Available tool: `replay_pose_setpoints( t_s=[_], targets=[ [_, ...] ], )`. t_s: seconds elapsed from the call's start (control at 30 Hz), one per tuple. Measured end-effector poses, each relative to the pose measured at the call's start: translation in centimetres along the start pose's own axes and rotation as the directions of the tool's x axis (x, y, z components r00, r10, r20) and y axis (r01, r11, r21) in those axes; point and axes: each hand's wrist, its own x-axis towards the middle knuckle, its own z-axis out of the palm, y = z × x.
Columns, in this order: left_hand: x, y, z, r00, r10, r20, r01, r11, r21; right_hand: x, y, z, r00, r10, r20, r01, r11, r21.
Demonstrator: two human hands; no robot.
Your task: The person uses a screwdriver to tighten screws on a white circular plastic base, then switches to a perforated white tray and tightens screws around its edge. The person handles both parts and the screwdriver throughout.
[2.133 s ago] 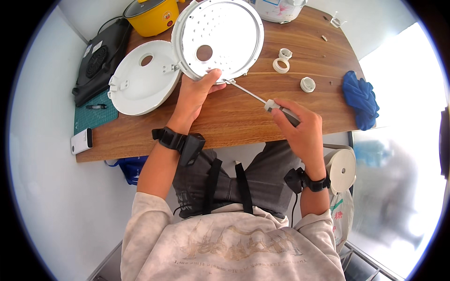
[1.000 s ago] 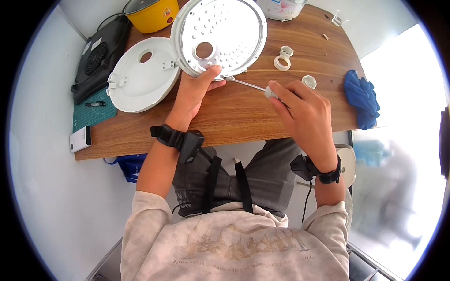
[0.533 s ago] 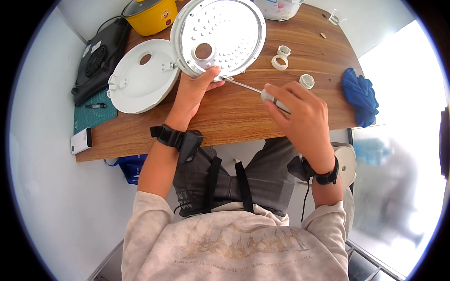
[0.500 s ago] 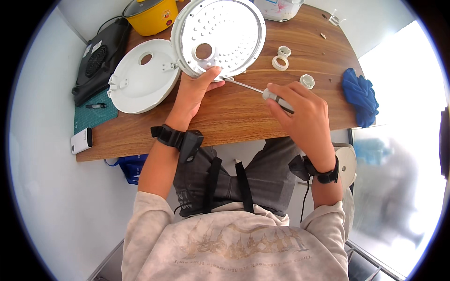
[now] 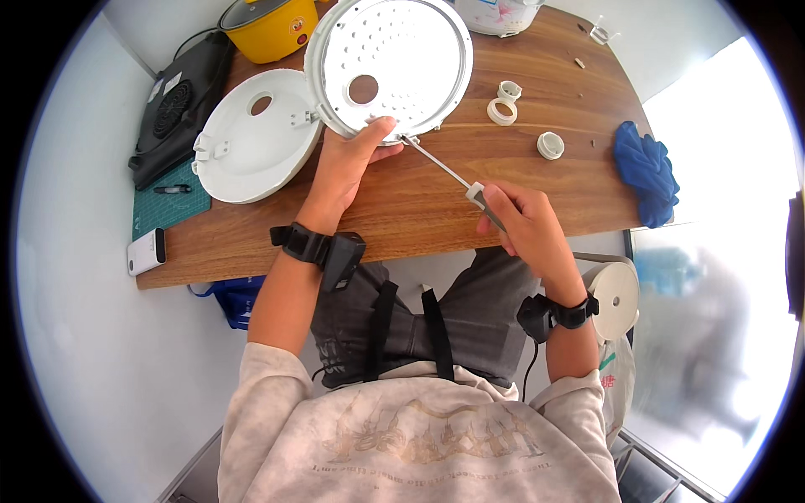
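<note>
My left hand (image 5: 359, 152) grips the near edge of a round, dimpled metal lid plate (image 5: 402, 63), its thumb on the face and its fingers behind. The plate is tilted up and has a round hole in it. A screwdriver (image 5: 487, 204) is in my right hand (image 5: 524, 220), fingers wrapped round its grey-and-white handle. Its shaft slants up to the left, and the tip meets the plate's rim beside my left thumb. A white round lid cover (image 5: 260, 159) with a small hole lies on the table at the left, close against the plate.
On the wooden table (image 5: 470, 214) sit white plastic rings (image 5: 502, 111) and a round cap (image 5: 550, 146). A blue cloth (image 5: 644, 172) lies at the right edge. Behind stand a yellow pot (image 5: 267, 32) and a white appliance (image 5: 498, 15). A black device (image 5: 176, 109) and green mat (image 5: 180, 205) are left.
My right hand has moved down and slightly left, so the screwdriver slants more steeply. Its tip stays at the plate's rim. My left hand has hardly moved, and the plate has tilted slightly.
</note>
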Motion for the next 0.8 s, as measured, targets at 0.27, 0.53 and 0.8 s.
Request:
replay_pose_setpoints(
  t_s=[0.27,0.53,0.8],
  targets=[
    [-0.2,0.0,0.3,0.999,0.01,-0.03,-0.011,1.0,-0.028,0.4,-1.1,0.1,0.903,-0.417,-0.104,0.349,0.852,-0.391],
    [-0.1,-0.2,0.0,0.999,-0.002,-0.034,0.001,0.999,-0.039,0.0,-2.3,0.9,0.698,-0.714,-0.057,0.483,0.527,-0.699],
    [-0.2,0.1,0.0,1.0,-0.014,-0.014,0.014,0.999,-0.036,0.1,-2.6,0.9,0.497,-0.858,0.133,0.433,0.112,-0.894]
  ],
)
